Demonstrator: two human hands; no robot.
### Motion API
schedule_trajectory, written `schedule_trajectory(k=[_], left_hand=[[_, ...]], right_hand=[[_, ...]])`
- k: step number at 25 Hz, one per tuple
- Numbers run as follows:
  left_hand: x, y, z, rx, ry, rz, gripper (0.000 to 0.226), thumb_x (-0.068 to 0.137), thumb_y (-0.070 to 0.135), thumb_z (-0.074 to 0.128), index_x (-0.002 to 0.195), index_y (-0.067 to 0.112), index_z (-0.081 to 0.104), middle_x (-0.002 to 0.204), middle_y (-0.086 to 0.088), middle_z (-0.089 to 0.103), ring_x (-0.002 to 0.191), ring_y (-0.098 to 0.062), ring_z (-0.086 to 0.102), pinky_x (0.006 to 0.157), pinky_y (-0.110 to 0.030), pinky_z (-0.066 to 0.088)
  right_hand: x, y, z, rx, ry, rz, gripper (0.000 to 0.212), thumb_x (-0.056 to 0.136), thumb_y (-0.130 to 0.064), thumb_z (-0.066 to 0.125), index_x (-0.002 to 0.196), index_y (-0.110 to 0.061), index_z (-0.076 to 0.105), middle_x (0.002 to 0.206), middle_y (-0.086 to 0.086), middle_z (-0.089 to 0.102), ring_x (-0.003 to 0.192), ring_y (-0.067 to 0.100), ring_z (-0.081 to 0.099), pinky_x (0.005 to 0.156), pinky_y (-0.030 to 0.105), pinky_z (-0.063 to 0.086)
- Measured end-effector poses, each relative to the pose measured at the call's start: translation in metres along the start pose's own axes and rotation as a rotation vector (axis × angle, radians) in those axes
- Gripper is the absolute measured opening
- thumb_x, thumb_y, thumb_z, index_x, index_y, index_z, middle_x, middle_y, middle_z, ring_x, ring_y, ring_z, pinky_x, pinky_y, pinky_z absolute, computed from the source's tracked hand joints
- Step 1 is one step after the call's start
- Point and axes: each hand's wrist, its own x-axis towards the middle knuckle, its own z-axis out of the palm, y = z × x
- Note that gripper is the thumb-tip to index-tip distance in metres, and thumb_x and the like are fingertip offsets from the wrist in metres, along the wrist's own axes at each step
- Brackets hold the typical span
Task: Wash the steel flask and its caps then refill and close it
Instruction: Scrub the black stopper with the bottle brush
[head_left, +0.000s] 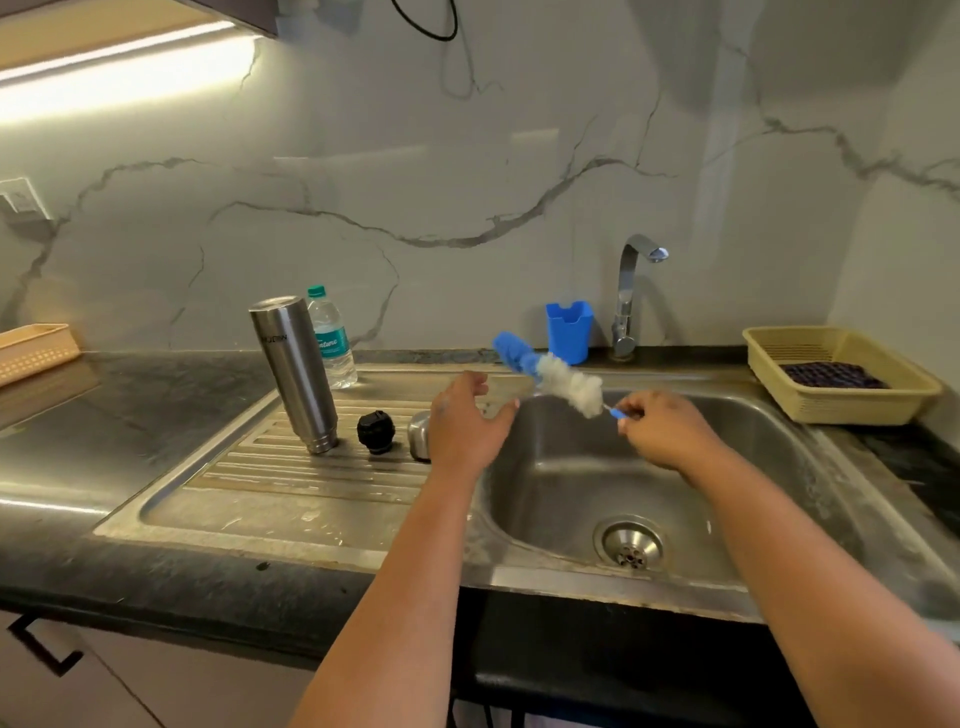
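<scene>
Marble-walled steel sink (779, 457): right hand (662, 428) pinches blue-handled white bottle brush (569, 384); left hand (465, 428) released beside inverted steel flask (293, 371), black cap (375, 431).

Faint, unreadable lettering on steel flask (295, 374) and water bottle (331, 338).

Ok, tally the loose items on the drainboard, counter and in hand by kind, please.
Flask and caps: 3 (steel flask, black cap, steel cap)
Plastic bottle: 1
Bottle brush: 1
Blue cup: 1
Baskets: 2 ()
Total: 8
</scene>
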Motion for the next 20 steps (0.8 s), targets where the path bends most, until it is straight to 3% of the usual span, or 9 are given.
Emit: schedule_trajectory(k=[3, 7, 9, 12, 15, 18, 20], left_hand=[[0.010, 0.024, 0.021, -0.091, -0.099, -0.056, 0.046, 0.085, 0.037, 0.075, 0.123, 0.019, 0.058, 0.111, 0.008, 0.063, 0.102, -0.009, 0.057, 0.086, -0.025, 0.044], [0.018, 0.024, 0.065, -0.165, -0.183, -0.080, 0.046, 0.087, 0.034, 0.074, 0.125, 0.017, 0.056, 0.112, 0.003, 0.065, 0.102, -0.015, 0.061, 0.086, -0.028, 0.048], [0.015, 0.007, 0.083, -0.128, -0.203, -0.075, 0.042, 0.087, 0.028, 0.074, 0.125, 0.018, 0.056, 0.110, 0.003, 0.064, 0.103, -0.016, 0.061, 0.089, -0.032, 0.049], [0.027, -0.013, 0.094, -0.216, -0.129, -0.075, 0.038, 0.086, 0.017, 0.073, 0.121, 0.020, 0.059, 0.104, 0.004, 0.065, 0.098, -0.016, 0.063, 0.089, -0.035, 0.054], [0.039, -0.018, 0.092, -0.267, -0.043, -0.085, 0.035, 0.087, 0.017, 0.072, 0.120, 0.021, 0.061, 0.101, 0.004, 0.066, 0.094, -0.014, 0.063, 0.084, -0.031, 0.054], [0.037, -0.019, 0.097, -0.245, -0.108, -0.106, 0.037, 0.088, 0.018, 0.071, 0.122, 0.024, 0.060, 0.102, 0.006, 0.065, 0.099, -0.015, 0.062, 0.091, -0.036, 0.053], [0.035, -0.020, 0.101, -0.219, -0.157, -0.088, 0.039, 0.088, 0.017, 0.070, 0.124, 0.025, 0.058, 0.104, 0.007, 0.064, 0.103, -0.016, 0.060, 0.094, -0.036, 0.051]], right_hand=[[0.018, -0.006, -0.037, -0.155, 0.128, -0.020, 0.026, 0.095, -0.016, 0.055, 0.119, -0.012, 0.062, 0.116, 0.013, 0.062, 0.100, 0.027, 0.058, 0.086, 0.033, 0.045], [0.049, -0.024, -0.068, -0.435, 0.245, -0.013, 0.023, 0.094, -0.012, 0.051, 0.116, -0.008, 0.059, 0.107, 0.015, 0.060, 0.095, 0.031, 0.059, 0.074, 0.033, 0.042], [0.065, -0.041, -0.076, -0.582, 0.232, -0.035, 0.027, 0.093, -0.006, 0.050, 0.119, -0.006, 0.057, 0.107, 0.014, 0.059, 0.095, 0.031, 0.059, 0.071, 0.034, 0.042], [0.093, -0.071, -0.083, -0.730, 0.210, -0.083, 0.030, 0.092, -0.003, 0.050, 0.122, -0.002, 0.055, 0.126, 0.017, 0.055, 0.109, 0.035, 0.057, 0.084, 0.042, 0.046], [0.121, -0.095, -0.088, -0.831, 0.124, -0.035, 0.026, 0.090, -0.006, 0.051, 0.115, -0.001, 0.058, 0.116, 0.014, 0.057, 0.109, 0.035, 0.057, 0.088, 0.040, 0.045], [0.153, -0.105, -0.083, -1.003, 0.053, -0.005, 0.029, 0.084, 0.002, 0.053, 0.112, -0.003, 0.062, 0.105, 0.009, 0.060, 0.094, 0.027, 0.061, 0.076, 0.032, 0.044], [0.173, -0.104, -0.075, -1.173, 0.046, -0.011, 0.027, 0.083, 0.000, 0.056, 0.108, -0.008, 0.063, 0.101, 0.008, 0.062, 0.093, 0.025, 0.059, 0.078, 0.033, 0.042]])
